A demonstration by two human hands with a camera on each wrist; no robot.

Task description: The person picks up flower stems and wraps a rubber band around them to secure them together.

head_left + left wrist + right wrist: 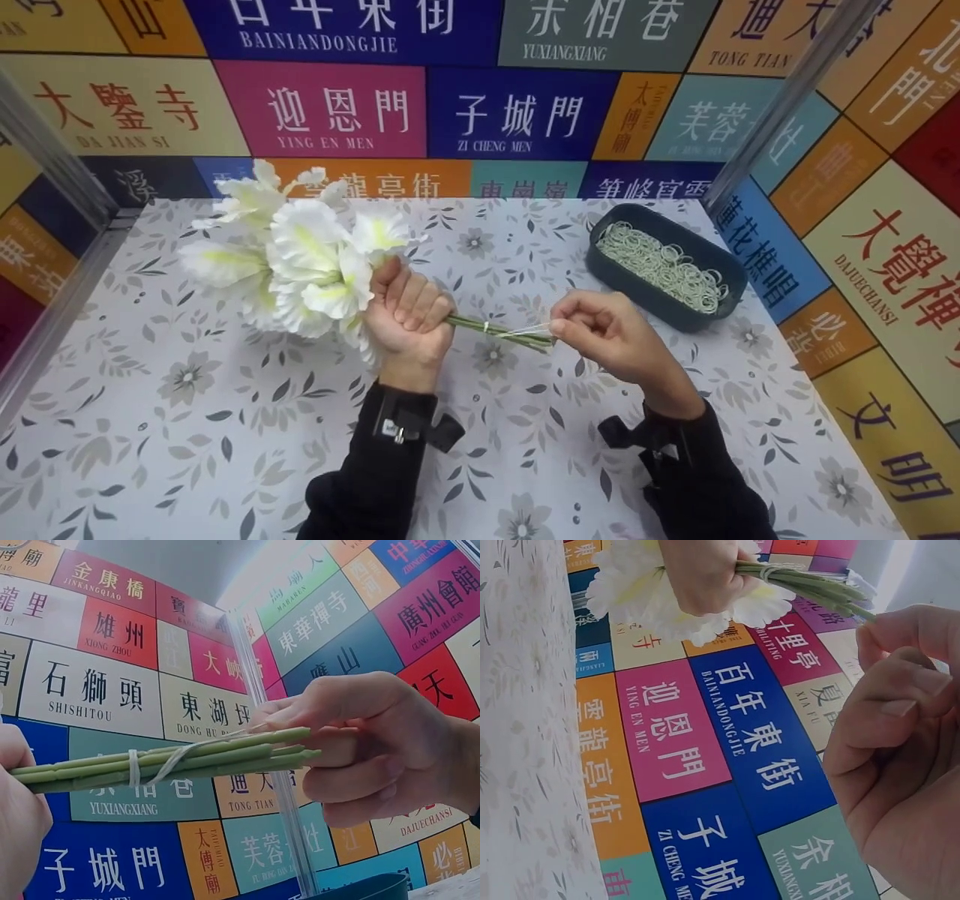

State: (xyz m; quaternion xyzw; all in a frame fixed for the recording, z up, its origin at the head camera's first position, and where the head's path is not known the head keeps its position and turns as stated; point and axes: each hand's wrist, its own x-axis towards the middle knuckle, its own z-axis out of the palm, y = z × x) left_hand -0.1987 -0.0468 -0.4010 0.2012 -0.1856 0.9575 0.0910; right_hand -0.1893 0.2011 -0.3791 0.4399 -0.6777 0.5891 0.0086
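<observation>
A bunch of white artificial flowers [315, 259] with yellow-green centres is gripped by its stems in my left hand [411, 311]. The green stems [210, 761] stick out to the right of that fist. Around them sits a pale rubber band [135, 767], part of which is stretched along the stems toward their cut ends. My right hand [611, 330] pinches the stretched end of the band between thumb and forefinger, close to the stem tips. In the right wrist view its other fingers [877, 716] are curled in toward the palm.
A dark oblong container [697, 319] holding many pale rubber bands [660, 266] stands at the back right of the table. The tabletop [247, 450] has a leaf-and-flower print. Colourful panels [322, 109] with lettering rise behind and at both sides.
</observation>
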